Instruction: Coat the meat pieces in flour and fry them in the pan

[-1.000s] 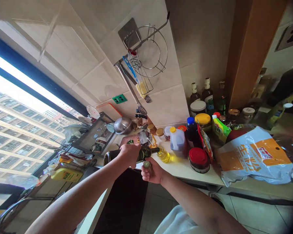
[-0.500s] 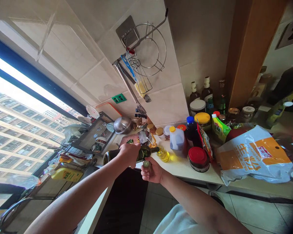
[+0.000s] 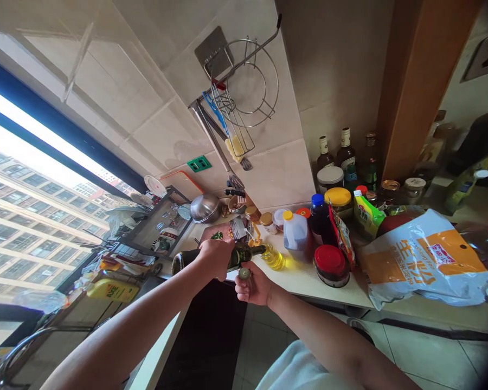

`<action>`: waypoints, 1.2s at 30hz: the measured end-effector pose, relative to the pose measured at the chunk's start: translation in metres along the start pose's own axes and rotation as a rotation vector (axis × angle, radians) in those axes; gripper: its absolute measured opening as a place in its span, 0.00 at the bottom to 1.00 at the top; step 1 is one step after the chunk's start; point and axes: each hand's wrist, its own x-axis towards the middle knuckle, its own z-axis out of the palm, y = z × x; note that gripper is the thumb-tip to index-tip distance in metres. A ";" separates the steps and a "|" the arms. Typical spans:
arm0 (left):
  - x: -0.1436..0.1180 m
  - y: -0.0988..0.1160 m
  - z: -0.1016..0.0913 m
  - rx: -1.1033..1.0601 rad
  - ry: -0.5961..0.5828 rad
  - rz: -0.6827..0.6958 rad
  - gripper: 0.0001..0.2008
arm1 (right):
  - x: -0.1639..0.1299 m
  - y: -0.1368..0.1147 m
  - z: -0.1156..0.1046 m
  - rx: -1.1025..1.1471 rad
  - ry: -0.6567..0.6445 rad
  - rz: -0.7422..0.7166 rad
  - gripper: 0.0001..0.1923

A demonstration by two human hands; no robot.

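Left hand (image 3: pixel 216 257) grips tipped dark-green glass bottle (image 3: pixel 211 259), mouth at 3 o'clock over small clear oil-filled glass (image 3: pixel 273 257); right hand (image 3: pixel 254 285) closed on its cap (image 3: pixel 244 273); pouring appears underway, recapping outstanding.

1. Pale tiled wall (image 3: pixel 154 70) with a green socket (image 3: pixel 199 163) and a wire rack (image 3: pixel 244 89).
2. Large window (image 3: pixel 28 206) at left, bright daylight, apartment blocks outside.
3. Light worktop (image 3: pixel 305 279) along the wall; grey tiled floor (image 3: pixel 427 357) below.
4. Wooden post (image 3: pixel 418 81) at right.
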 end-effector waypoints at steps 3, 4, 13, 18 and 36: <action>0.001 0.000 0.000 0.003 0.001 0.003 0.42 | 0.001 0.000 -0.001 -0.007 -0.003 0.009 0.23; 0.001 0.000 0.000 0.004 0.004 0.004 0.42 | 0.001 0.000 -0.001 -0.009 -0.004 0.012 0.24; 0.001 0.000 0.001 0.003 0.015 0.012 0.41 | 0.002 0.000 -0.003 -0.010 -0.009 0.017 0.24; 0.003 -0.001 0.002 0.001 0.009 0.011 0.43 | 0.002 0.001 -0.002 -0.007 -0.006 0.014 0.25; 0.006 -0.002 0.004 -0.011 0.010 0.018 0.41 | 0.003 0.002 -0.005 -0.002 -0.009 0.011 0.24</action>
